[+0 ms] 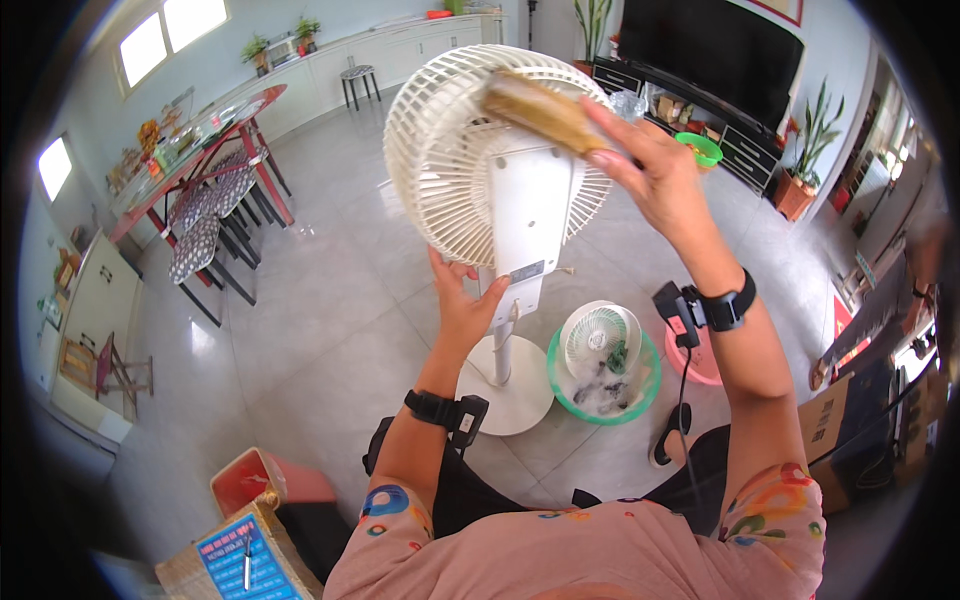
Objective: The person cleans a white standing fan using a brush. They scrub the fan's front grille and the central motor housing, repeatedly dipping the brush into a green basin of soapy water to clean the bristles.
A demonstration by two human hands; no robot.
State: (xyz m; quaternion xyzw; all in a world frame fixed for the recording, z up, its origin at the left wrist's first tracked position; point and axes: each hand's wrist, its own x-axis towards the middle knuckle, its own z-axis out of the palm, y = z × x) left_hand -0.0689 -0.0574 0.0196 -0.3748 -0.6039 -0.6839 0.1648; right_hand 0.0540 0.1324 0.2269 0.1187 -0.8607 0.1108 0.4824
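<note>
A white pedestal fan (529, 210) stands before me, with the back of its housing towards me. My left hand (466, 296) grips it low on the housing, below the rear grille (450, 195), thumb beside a label. My right hand (651, 169) holds a yellowish-brown brush (536, 112) by one end. The brush is blurred and lies across the upper right of the grille; its bristles cannot be made out. By the fan's round white base (517, 412), a green-rimmed basin (649, 397) holds sudsy water, a white fan grille (574, 341) and some dark cloth.
A pink basin (701, 360) is partly behind my right forearm. Cardboard boxes (825, 420) stand at the right, near another person's leg (862, 322). At lower left are a red bin (300, 480) and a box with a blue printed sheet (244, 559).
</note>
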